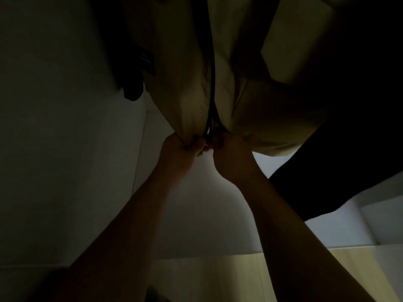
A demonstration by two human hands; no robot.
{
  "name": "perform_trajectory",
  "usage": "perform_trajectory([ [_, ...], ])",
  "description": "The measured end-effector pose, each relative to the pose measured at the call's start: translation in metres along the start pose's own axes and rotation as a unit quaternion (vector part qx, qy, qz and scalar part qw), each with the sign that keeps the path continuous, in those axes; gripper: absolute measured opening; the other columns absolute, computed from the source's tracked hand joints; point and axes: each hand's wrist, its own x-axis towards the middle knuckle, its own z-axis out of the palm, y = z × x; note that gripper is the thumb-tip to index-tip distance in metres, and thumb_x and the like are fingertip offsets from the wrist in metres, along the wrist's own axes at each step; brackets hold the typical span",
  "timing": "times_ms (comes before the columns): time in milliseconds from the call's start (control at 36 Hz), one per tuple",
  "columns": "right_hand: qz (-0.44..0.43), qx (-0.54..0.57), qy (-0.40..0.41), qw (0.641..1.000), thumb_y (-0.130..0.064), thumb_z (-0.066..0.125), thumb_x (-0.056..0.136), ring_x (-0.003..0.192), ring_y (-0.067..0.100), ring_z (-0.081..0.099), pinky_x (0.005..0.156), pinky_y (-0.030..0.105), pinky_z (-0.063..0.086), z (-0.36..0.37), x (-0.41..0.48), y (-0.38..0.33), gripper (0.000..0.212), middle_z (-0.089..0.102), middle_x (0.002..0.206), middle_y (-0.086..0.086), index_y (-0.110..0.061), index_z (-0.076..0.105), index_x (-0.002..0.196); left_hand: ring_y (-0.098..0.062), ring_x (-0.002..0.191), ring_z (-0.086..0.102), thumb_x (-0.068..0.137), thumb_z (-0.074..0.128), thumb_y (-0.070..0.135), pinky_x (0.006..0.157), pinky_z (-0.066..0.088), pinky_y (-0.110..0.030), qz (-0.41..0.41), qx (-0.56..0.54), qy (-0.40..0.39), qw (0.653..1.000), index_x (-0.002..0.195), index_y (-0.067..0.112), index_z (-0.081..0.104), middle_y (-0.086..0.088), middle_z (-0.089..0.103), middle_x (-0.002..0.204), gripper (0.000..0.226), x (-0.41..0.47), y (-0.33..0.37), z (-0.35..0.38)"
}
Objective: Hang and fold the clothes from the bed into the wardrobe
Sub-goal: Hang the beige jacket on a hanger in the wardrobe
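Observation:
A beige jacket [187, 68] hangs in the dim wardrobe, with a dark zipper line [212, 83] running down its front. My left hand [185, 153] pinches the bottom hem on the left side of the zipper. My right hand [229, 155] grips the hem on the right side, right beside the zipper's lower end. Both hands sit close together, nearly touching. The jacket's top and its hanger are out of view.
A dark garment [349, 105] hangs to the right of the jacket. Another dark piece [133, 79] hangs at its left. White wardrobe walls [65, 127] surround them, and a pale floor panel [218, 277] lies below. The light is very low.

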Motion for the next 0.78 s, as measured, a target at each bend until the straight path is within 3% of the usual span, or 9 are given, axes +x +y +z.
perform_trajectory([
  [28, 0.006, 0.039, 0.006, 0.999, 0.006, 0.073, 0.082, 0.065, 0.019, 0.064, 0.058, 0.018, 0.043, 0.0, 0.001, 0.0, 0.006, 0.066, 0.072, 0.012, 0.002, 0.068, 0.079, 0.004, 0.071, 0.069, 0.095, 0.065, 0.019, 0.065, 0.052, -0.012, 0.004, 0.001, 0.0, 1.0, 0.08, 0.027, 0.07, 0.022, 0.071, 0.069, 0.018, 0.0, -0.001, -0.001],
  [83, 0.111, 0.233, -0.007, 0.966, -0.006, 0.063, 0.092, 0.055, 0.015, 0.053, 0.053, 0.024, 0.047, -0.005, 0.003, -0.009, 0.019, 0.054, 0.063, 0.0, -0.011, 0.06, 0.073, 0.002, 0.077, 0.07, 0.095, 0.066, 0.022, 0.076, 0.055, -0.022, 0.02, 0.018, -0.004, 1.0, 0.085, 0.029, 0.073, 0.022, 0.073, 0.074, 0.014, 0.001, -0.002, -0.002],
  [167, 0.295, 0.323, -0.092, 0.895, -0.027, 0.048, 0.099, 0.044, 0.01, 0.036, 0.04, 0.019, 0.029, -0.007, -0.001, -0.006, 0.031, 0.04, 0.054, -0.005, -0.018, 0.049, 0.07, 0.006, 0.076, 0.068, 0.094, 0.069, 0.025, 0.074, 0.051, -0.019, 0.052, 0.058, 0.004, 0.997, 0.084, 0.032, 0.073, 0.026, 0.07, 0.074, 0.013, 0.001, -0.006, -0.004],
  [222, 0.305, 0.401, -0.132, 0.854, -0.028, 0.05, 0.097, 0.038, 0.008, 0.028, 0.041, 0.018, 0.02, -0.006, -0.005, -0.012, 0.03, 0.033, 0.046, -0.008, -0.02, 0.047, 0.069, 0.01, 0.07, 0.065, 0.092, 0.07, 0.025, 0.064, 0.046, -0.011, 0.067, 0.078, 0.017, 0.995, 0.075, 0.038, 0.068, 0.03, 0.067, 0.067, 0.022, 0.0, -0.007, -0.006],
  [361, 0.333, 0.54, -0.153, 0.758, -0.024, 0.044, 0.102, 0.034, 0.006, 0.023, 0.037, 0.017, 0.017, -0.007, -0.007, -0.016, 0.034, 0.034, 0.041, -0.009, -0.014, 0.053, 0.071, -0.001, 0.075, 0.07, 0.088, 0.076, 0.027, 0.072, 0.053, -0.022, 0.066, 0.075, 0.014, 0.995, 0.074, 0.027, 0.074, 0.013, 0.074, 0.077, 0.014, -0.001, -0.011, -0.01],
  [444, 0.322, 0.512, -0.114, 0.788, -0.017, 0.043, 0.101, 0.03, 0.006, 0.027, 0.037, 0.016, 0.019, -0.008, -0.006, -0.022, 0.035, 0.041, 0.037, -0.008, -0.013, 0.051, 0.067, -0.002, 0.074, 0.071, 0.087, 0.075, 0.033, 0.067, 0.052, -0.016, 0.033, 0.044, 0.001, 0.998, 0.082, 0.018, 0.076, 0.01, 0.075, 0.076, 0.016, -0.003, -0.009, -0.007],
  [528, 0.289, 0.465, -0.065, 0.834, -0.009, 0.044, 0.096, 0.029, 0.005, 0.031, 0.038, 0.017, 0.022, -0.006, -0.004, -0.028, 0.036, 0.044, 0.035, -0.008, -0.013, 0.049, 0.06, 0.004, 0.067, 0.068, 0.089, 0.073, 0.033, 0.058, 0.047, -0.007, 0.019, 0.024, 0.005, 1.0, 0.077, 0.025, 0.071, 0.019, 0.072, 0.069, 0.015, -0.001, -0.006, -0.006],
  [639, 0.278, 0.417, -0.035, 0.865, -0.011, 0.044, 0.094, 0.033, 0.007, 0.031, 0.039, 0.018, 0.025, 0.001, -0.004, -0.025, 0.038, 0.044, 0.038, -0.008, -0.015, 0.046, 0.056, -0.003, 0.082, 0.072, 0.09, 0.072, 0.031, 0.078, 0.056, -0.025, -0.006, -0.01, -0.008, 1.0, 0.085, 0.027, 0.073, 0.013, 0.076, 0.083, 0.006, 0.001, -0.008, -0.008],
  [778, 0.287, 0.333, -0.062, 0.896, -0.018, 0.044, 0.099, 0.047, 0.011, 0.036, 0.04, 0.021, 0.032, -0.001, -0.002, -0.018, 0.03, 0.039, 0.056, -0.002, -0.014, 0.048, 0.07, -0.006, 0.083, 0.073, 0.092, 0.07, 0.024, 0.071, 0.055, -0.019, 0.003, -0.056, -0.016, 0.998, 0.082, 0.036, 0.072, 0.015, 0.076, 0.083, 0.016, -0.001, -0.009, -0.004],
])
